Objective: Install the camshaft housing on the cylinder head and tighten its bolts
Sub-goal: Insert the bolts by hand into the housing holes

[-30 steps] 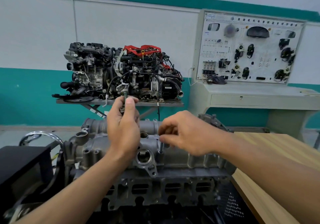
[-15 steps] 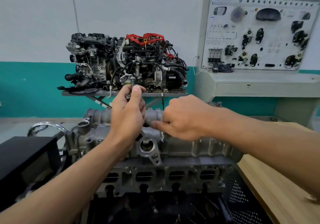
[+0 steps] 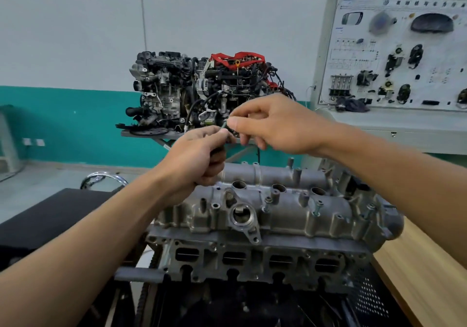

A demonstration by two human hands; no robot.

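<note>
Holds both hands raised and close together, well above the engine block. Grips a dark bundle (image 3: 216, 152) in the left hand (image 3: 194, 159), fingers curled tight round it, too shadowed to name. Pinches a slim greenish bolt (image 3: 224, 125) between thumb and forefinger of the right hand (image 3: 275, 124), with the bolt's lower end touching the left fingertips. Below the hands, the camshaft housing (image 3: 290, 208), seated on top of the cylinder head (image 3: 252, 258). Both cast metal, dull grey and grainy, lumpy with bosses, round open bores and one ringed flange at the front. Two loose bolts (image 3: 317, 208) standing proud in holes along the housing's near edge. A row of four slotted rectangular ports across the head's front face. To the right, a pale wooden tabletop (image 3: 417, 276) with visible grain and a black perforated metal sheet (image 3: 371, 299) beside it. To the left, a matte black case (image 3: 50, 215) and a curved chrome ring (image 3: 103, 177) behind it. Farther back, a complete engine (image 3: 209, 91) on a grey stand, tangled with black hoses and topped in red. At far right, a white training panel (image 3: 399, 53) studded with dark parts. Behind everything, a wall painted white above and teal below.
</note>
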